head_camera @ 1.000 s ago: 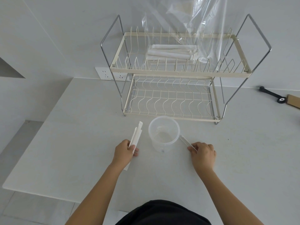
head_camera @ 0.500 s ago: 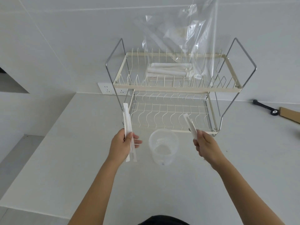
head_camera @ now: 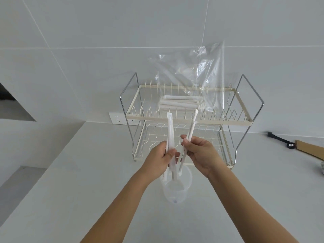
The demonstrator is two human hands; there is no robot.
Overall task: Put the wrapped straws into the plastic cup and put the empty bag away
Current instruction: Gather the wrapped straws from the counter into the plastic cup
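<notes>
Hands (head_camera: 158,156) now meet over cup (head_camera: 177,188), straws (head_camera: 170,130) lowered in.

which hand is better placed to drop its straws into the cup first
Left, probably. The left hand holds its straws nearly upright, lower ends already at the cup mouth. The right hand's straw slants.

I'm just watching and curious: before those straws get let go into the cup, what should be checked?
1. Left hand grips its wrapped straws: ok.
2. Right hand grips its straw: ok.
3. Plastic cup upright on the counter: ok.
4. Straw lower ends over the cup mouth: ok.
5. Ends touching the cup bottom: cannot tell.
6. Bag emptied: not ok, straws on the rack remain inside.
</notes>
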